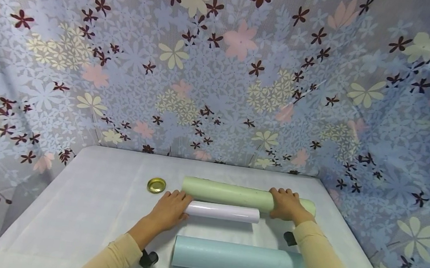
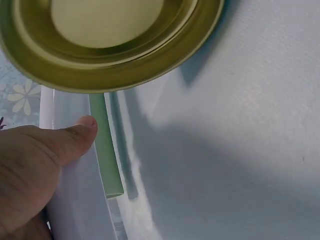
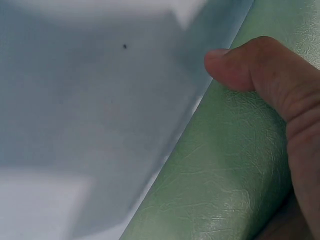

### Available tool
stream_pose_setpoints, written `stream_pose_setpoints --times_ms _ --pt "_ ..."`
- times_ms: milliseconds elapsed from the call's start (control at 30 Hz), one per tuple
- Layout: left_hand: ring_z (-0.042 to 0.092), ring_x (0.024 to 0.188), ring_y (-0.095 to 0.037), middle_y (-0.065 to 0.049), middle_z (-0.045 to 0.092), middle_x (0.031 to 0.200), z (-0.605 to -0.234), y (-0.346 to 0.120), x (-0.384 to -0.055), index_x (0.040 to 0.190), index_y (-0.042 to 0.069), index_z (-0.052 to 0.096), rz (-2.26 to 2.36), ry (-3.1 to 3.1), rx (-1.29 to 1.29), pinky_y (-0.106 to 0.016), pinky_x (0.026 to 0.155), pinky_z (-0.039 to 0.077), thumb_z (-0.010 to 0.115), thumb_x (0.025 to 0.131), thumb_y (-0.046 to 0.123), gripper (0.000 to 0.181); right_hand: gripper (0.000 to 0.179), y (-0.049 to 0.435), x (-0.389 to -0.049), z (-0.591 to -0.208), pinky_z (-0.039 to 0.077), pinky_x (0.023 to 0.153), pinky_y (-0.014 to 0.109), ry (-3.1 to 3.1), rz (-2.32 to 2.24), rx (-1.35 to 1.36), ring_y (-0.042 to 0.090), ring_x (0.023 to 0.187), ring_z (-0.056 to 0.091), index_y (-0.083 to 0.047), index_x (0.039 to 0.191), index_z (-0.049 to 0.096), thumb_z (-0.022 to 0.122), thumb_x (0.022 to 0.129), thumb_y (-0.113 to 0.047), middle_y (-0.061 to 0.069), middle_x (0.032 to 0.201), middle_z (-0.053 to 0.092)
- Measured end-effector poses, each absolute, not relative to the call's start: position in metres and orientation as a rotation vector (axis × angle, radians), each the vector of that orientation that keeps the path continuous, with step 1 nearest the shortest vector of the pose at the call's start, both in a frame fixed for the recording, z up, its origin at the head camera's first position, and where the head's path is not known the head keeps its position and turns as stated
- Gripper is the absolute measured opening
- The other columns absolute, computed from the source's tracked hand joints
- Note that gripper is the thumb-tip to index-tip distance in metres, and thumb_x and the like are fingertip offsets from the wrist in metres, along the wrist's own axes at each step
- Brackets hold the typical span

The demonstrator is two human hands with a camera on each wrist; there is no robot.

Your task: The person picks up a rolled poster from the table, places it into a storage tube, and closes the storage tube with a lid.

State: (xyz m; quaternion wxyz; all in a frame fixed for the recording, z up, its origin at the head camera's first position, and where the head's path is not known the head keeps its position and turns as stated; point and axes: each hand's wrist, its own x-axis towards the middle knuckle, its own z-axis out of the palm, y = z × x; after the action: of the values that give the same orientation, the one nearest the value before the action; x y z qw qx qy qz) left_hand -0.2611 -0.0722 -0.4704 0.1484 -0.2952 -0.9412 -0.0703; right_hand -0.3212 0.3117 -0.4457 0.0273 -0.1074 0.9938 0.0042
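Note:
My left hand (image 1: 170, 210) grips the left end of a glossy white roll (image 1: 225, 212), its thumb lying along the roll in the left wrist view. Behind that roll lies a longer pale green roll (image 1: 228, 193). Near its right end my right hand (image 1: 287, 204) holds it from above, the thumb on the near side; the right wrist view shows its creased, leathery green surface (image 3: 215, 165). The fingers' undersides are hidden in both wrist views. A thicker light blue roll (image 1: 239, 260) lies nearer, partly covered by the right sleeve.
A round gold lid (image 1: 156, 185) sits left of the rolls, close to the left hand. All lie on a white-covered table (image 1: 90, 199). Flowered cloth (image 1: 221, 85) hangs behind and at both sides. Small black devices (image 1: 149, 260) show by both wrists.

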Motion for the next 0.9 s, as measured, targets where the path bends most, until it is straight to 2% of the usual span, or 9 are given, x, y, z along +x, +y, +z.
stream_pose_setpoints --times_ms 400,633,900 --pt "0.053 0.086 -0.020 -0.001 0.056 0.094 -0.457 -0.077 -0.258 0.111 0.016 0.054 -0.197 -2.656 -0.864 -0.036 0.072 0.041 0.075 0.078 0.031 0.042 0.069 0.314 -0.315 -0.428 0.036 0.084 0.059 3.143 -0.001 -0.399 0.040 0.103 0.051 -0.010 0.125 0.051 0.079 0.065 -0.029 0.017 0.111 0.059" --pt "0.055 0.093 -0.021 -0.002 0.059 0.101 -0.447 -0.082 -0.253 0.116 0.015 0.055 -0.211 -2.669 -0.855 -0.040 0.081 0.045 0.075 0.079 0.031 0.045 0.069 0.314 -0.309 -0.415 0.035 0.084 0.060 3.171 -0.018 -0.403 0.040 0.103 0.050 -0.010 0.124 0.051 0.079 0.063 -0.027 0.017 0.110 0.059" --pt "0.055 0.093 -0.019 -0.002 0.059 0.099 -0.430 -0.091 -0.247 0.119 0.015 0.056 -0.149 -2.622 -0.842 -0.036 0.081 0.044 0.074 0.079 0.033 0.048 0.067 0.319 -0.303 -0.397 0.036 0.082 0.058 3.229 -0.005 -0.425 0.040 0.102 0.051 -0.012 0.122 0.052 0.080 0.063 -0.027 0.017 0.109 0.060"
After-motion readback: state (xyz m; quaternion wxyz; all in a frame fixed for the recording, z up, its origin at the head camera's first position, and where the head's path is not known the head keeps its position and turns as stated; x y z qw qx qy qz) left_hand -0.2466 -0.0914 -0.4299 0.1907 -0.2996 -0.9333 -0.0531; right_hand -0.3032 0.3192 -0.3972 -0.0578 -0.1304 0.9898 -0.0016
